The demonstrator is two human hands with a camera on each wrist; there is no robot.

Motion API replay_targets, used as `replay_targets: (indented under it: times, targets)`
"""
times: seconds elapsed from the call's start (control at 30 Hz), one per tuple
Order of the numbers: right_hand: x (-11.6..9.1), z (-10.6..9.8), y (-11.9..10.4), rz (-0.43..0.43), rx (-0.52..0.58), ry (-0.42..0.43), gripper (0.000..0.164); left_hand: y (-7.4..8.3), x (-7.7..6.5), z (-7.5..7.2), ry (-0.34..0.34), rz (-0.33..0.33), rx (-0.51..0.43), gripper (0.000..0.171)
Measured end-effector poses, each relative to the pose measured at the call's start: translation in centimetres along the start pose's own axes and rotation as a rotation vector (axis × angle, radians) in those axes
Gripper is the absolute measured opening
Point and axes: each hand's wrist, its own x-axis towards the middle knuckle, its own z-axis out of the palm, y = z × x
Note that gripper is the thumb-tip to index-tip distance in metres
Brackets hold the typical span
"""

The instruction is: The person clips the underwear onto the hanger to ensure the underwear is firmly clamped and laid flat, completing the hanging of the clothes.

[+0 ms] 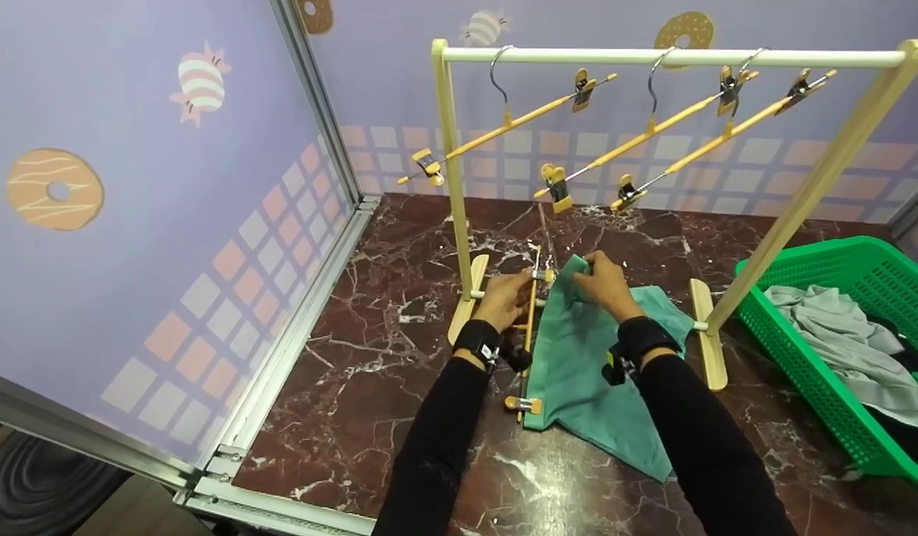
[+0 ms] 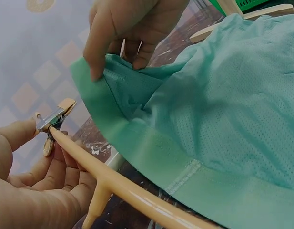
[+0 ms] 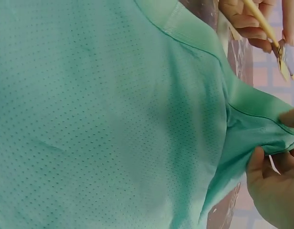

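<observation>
On the dark marbled table [image 1: 339,417] a green garment [image 1: 600,365] lies below the wooden rack [image 1: 816,179], its waistband along the left side, beside a yellow hanger [image 1: 531,316] whose near clip [image 1: 523,404] overlaps the waistband's near end. The left hand [image 1: 505,298], its grip narrow, pinches the hanger's far clip [image 1: 543,275], which is apart from the cloth, while the right hand's [image 1: 606,283] grip holds the waistband's far end raised. A green basket [image 1: 801,387] stands at the right.

Green mesh garment [image 1: 596,357], rumpled, waistband [image 1: 552,335] alongside a yellow clip hanger [image 1: 531,320].
</observation>
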Motion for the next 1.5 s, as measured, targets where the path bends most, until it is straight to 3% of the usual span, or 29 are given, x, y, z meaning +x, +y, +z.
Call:
replay_targets:
  times: [0.17,0.43,0.6,0.7,0.87,1.0,1.13,1.5]
  targets:
    - [0.0,-0.4,0.1,-0.092,-0.005,-0.036,0.028,0.0,0.2,0.1,0.040,-0.019,0.000,0.025]
    - [0.3,-1.2,-0.3,-0.099,0.036,-0.121,0.029,0.4,0.1,-0.2,0.023,-0.008,0.027,0.026]
    - [0.5,-1.5,-0.7,-0.113,0.039,-0.167,0.035,1.3,0.1,0.0,0.065,-0.005,0.019,0.041]
    - [0.5,-1.5,-0.9,-0.116,0.036,-0.180,0.034,1.5,0.1,0.1,0.079,-0.001,-0.012,0.042]
    - [0.4,-1.5,-1.2,-0.080,0.044,-0.197,0.023,1.5,0.1,0.1,0.102,0.024,-0.041,0.031]
    - [0.2,-1.5,-1.3,-0.051,0.071,-0.198,0.025,1.3,0.0,0.0,0.138,0.054,-0.032,0.020]
    - [0.1,-1.5,-1.3,-0.069,0.106,-0.192,0.019,1.1,0.0,0.2,0.166,0.085,-0.011,0.020]
    - [0.4,-1.3,-1.8,-0.097,0.087,-0.196,0.023,0.8,0.1,0.9,0.168,0.115,0.025,0.022]
